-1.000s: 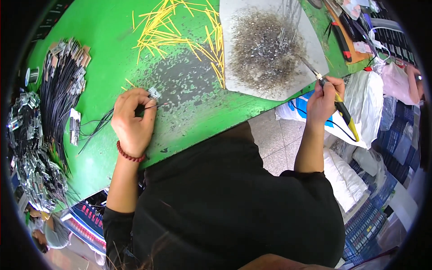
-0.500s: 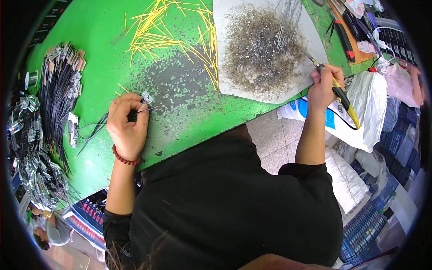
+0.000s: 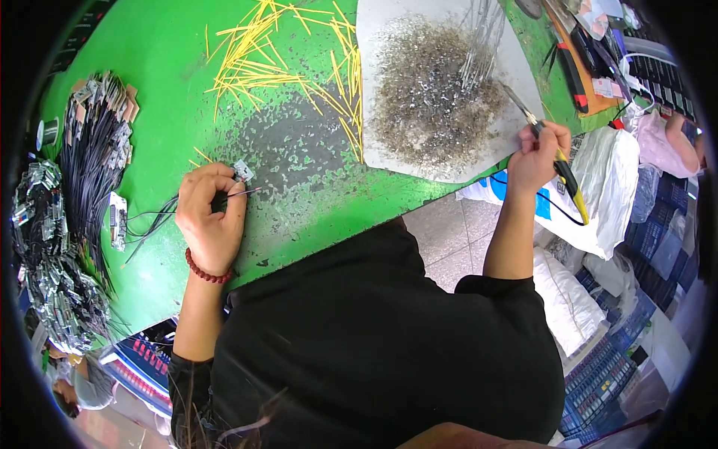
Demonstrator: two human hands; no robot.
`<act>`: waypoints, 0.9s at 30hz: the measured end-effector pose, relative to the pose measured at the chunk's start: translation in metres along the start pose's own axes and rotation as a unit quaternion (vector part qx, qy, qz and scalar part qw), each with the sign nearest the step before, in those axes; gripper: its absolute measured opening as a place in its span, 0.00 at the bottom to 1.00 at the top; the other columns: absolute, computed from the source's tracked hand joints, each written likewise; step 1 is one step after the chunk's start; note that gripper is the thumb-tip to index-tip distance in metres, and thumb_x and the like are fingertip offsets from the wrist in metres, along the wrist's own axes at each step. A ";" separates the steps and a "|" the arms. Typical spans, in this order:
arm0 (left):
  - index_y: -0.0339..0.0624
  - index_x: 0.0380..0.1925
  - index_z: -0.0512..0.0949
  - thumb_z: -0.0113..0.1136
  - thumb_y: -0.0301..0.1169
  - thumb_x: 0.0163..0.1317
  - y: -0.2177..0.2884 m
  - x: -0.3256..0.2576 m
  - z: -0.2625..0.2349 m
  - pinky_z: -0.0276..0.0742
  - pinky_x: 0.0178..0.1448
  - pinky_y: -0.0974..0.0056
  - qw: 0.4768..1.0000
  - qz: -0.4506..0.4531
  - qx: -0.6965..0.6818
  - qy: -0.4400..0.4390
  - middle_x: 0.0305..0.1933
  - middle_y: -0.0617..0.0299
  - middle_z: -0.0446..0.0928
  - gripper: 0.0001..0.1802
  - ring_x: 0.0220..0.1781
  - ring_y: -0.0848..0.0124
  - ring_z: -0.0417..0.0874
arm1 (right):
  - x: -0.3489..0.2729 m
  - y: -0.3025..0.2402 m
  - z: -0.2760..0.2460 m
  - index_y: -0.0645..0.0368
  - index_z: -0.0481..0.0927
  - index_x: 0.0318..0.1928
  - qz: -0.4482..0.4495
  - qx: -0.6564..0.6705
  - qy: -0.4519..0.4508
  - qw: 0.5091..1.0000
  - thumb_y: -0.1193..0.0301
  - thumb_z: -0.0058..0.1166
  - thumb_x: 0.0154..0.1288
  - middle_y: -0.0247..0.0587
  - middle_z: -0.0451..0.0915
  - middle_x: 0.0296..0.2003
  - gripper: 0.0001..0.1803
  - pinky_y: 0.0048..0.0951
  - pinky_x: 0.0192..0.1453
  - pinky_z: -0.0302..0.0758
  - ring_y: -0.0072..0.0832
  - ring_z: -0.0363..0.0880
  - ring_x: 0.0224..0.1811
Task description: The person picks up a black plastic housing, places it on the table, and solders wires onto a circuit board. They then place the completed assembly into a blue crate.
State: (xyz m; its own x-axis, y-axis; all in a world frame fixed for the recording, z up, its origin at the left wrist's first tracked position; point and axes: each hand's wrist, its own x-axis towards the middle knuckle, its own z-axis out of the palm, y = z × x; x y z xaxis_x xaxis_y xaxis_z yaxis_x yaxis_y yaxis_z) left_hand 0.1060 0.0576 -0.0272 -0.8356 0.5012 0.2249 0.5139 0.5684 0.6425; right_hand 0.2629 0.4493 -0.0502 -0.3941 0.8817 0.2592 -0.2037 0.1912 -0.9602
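Observation:
My left hand (image 3: 209, 215) rests at the near left of the green bench, its thumb and forefinger pinching a thin dark wire (image 3: 249, 191). At its fingertips sits a small silver metal connector (image 3: 241, 171); whether the fingers also grip it is hard to tell. Dark cable (image 3: 158, 218) runs out on the hand's other side, towards a white-and-silver connector piece (image 3: 117, 221). My right hand (image 3: 537, 159) is closed round a yellow-and-black soldering iron (image 3: 568, 179). The iron's metal tip points up and left, over a pale sheet (image 3: 389, 153) covered with dark burnt specks and solder bits.
Several yellow thin tubes (image 3: 254, 67) lie scattered at the far middle. Bundles of black cables (image 3: 90, 165) and silver connectors (image 3: 63, 292) fill the left edge, near a wire spool (image 3: 48, 133). Grey wire strands (image 3: 479, 56) cross the sheet. Red-and-black cutters (image 3: 572, 78) lie far right.
The whole view has shifted slightly, with the bench sitting a little lower. Both hands keep their grips; the soldering iron stays over the sheet.

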 end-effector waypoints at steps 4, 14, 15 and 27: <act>0.37 0.24 0.75 0.64 0.18 0.47 0.002 -0.003 -0.003 0.75 0.45 0.63 1.000 -0.010 0.006 0.008 0.35 0.55 0.80 0.07 0.37 0.60 0.80 | -0.001 -0.004 -0.002 0.64 0.71 0.34 -0.008 0.062 -0.043 0.997 0.75 0.46 0.63 0.42 0.72 0.20 0.05 0.18 0.20 0.61 0.23 0.70 0.17; 0.43 0.20 0.75 0.66 0.21 0.43 -0.009 -0.001 0.005 0.77 0.35 0.64 0.998 0.025 -0.013 0.053 0.33 0.65 0.81 0.08 0.32 0.64 0.80 | -0.110 -0.045 0.108 0.64 0.71 0.39 0.050 0.056 -0.370 0.926 0.69 0.60 0.61 0.43 0.75 0.31 0.14 0.24 0.31 0.73 0.24 0.74 0.27; 0.43 0.20 0.75 0.66 0.21 0.43 -0.008 -0.003 0.004 0.77 0.35 0.64 0.998 0.017 -0.010 0.056 0.33 0.65 0.81 0.08 0.32 0.64 0.80 | -0.118 -0.046 0.118 0.64 0.71 0.41 0.062 0.054 -0.397 0.914 0.72 0.59 0.61 0.41 0.74 0.31 0.13 0.23 0.33 0.70 0.22 0.72 0.29; 0.42 0.21 0.75 0.65 0.19 0.39 -0.012 -0.004 0.003 0.76 0.36 0.64 0.997 0.018 -0.028 0.069 0.34 0.63 0.81 0.10 0.32 0.64 0.79 | -0.142 -0.028 0.140 0.64 0.74 0.38 0.076 -0.002 -0.430 0.900 0.70 0.62 0.57 0.40 0.77 0.31 0.14 0.20 0.30 0.65 0.17 0.68 0.26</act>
State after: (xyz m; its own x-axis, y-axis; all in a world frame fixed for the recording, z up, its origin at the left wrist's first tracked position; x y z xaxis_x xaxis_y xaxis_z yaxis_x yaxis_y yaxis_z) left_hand 0.1033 0.0505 -0.0380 -0.8375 0.4243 0.3445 0.5356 0.5117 0.6718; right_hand 0.1988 0.2581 -0.0454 -0.9651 0.2382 0.1090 -0.0873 0.0998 -0.9912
